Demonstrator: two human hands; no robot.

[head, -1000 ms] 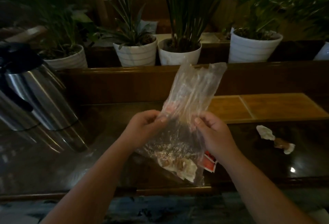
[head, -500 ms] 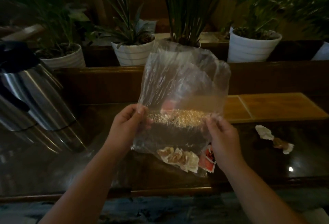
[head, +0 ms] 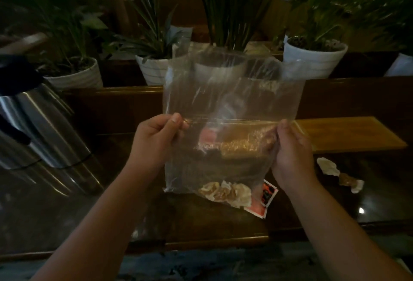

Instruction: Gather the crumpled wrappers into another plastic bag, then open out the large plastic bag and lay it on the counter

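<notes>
A clear plastic bag [head: 230, 102] is stretched flat in front of me above a dark glossy table [head: 67, 209]. My left hand [head: 154, 142] pinches its left edge between thumb and fingers. My right hand [head: 290, 153] grips its right edge. Crumpled wrappers [head: 225, 192] lie at the bottom inside the bag. A red and white packet [head: 263, 200] shows at the bag's lower right corner; whether it is in the bag or on the table I cannot tell.
Two steel thermos jugs [head: 42, 124] stand at the left. A wrapped candy [head: 339, 174] lies on the table to the right, near a light wooden board [head: 353, 133]. White plant pots [head: 315, 59] line a wooden ledge behind.
The bag was bunched narrow between my hands a second ago. Both hands have moved apart and pulled it wide and flat.
</notes>
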